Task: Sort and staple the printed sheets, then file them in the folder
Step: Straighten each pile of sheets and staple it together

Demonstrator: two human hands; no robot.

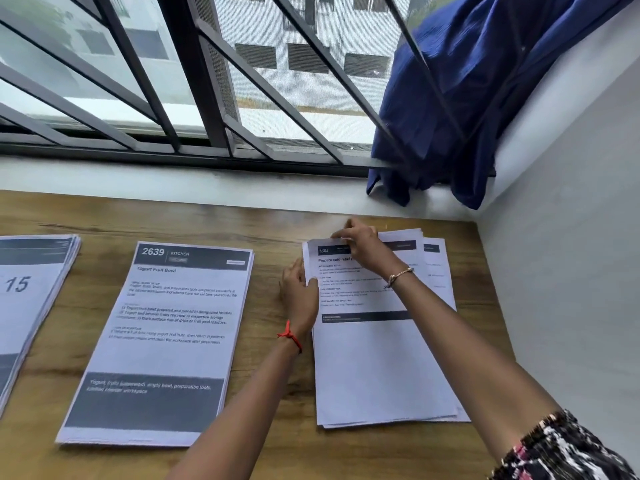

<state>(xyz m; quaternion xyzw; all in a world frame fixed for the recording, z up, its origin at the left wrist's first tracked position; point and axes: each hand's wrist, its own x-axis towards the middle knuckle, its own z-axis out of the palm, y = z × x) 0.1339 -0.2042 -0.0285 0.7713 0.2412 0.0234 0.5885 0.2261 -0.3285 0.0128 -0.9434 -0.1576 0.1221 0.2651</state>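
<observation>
3 stacks of printed sheets lie on a wooden table (270,223) below a barred window (194,81). The right stack (384,375) sits near the wall (571,237) on the right, its sheets slightly fanned, so that the edges of lower pages show along its right side. Its top sheet (356,292) carries a dark header band and the heading "Prepare cold relief", partly covered.

The right hand (363,247) reaches over this stack and pinches the far edge of the top sheet between curled fingers and thumb, and that edge looks slightly raised. The left hand (300,292) lies at the left edge of the same stack, fingers fairly straight and touching the paper's side. Whether its thumb goes under a sheet cannot be told.

The middle stack (166,341) lies well apart to the left, headed "2639 KITCHEN" and "Yogurt Fruit Bowl". The left stack (27,299) is cut off by the picture's left edge and shows a large "15".

A red thread (290,337) circles the left wrist and a thin bracelet (400,276) the right. A patterned sleeve (561,452) shows at the near right. A blue curtain (467,98) hangs bunched at the far right, over the white sill (173,181).
</observation>
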